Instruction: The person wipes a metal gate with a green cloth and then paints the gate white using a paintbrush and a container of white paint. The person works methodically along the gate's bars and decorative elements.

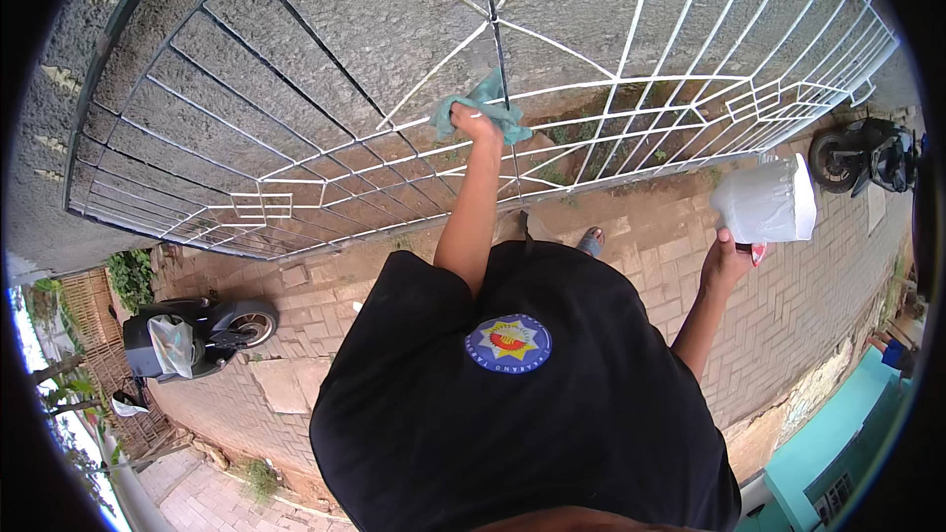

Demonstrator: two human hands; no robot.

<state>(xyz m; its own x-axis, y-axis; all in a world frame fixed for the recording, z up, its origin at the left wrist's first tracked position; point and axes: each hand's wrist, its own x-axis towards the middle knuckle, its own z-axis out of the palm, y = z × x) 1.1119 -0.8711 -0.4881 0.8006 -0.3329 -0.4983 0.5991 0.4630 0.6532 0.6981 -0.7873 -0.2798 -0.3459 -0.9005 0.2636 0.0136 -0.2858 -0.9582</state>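
My left hand is closed on a teal cloth, which lies against the rails of a metal fence near a dark upright bar. Many bars on the right and several crosspieces look white, while many uprights on the left look black. My right hand holds a white plastic container from below, to the right of my body and away from the fence. Something red and white shows beside the fingers of that hand. The inside of the container is hidden.
A rough grey wall rises behind the fence. Brick paving lies around me. One motorcycle is parked at the left, another at the far right. Part of another person shows at the right edge.
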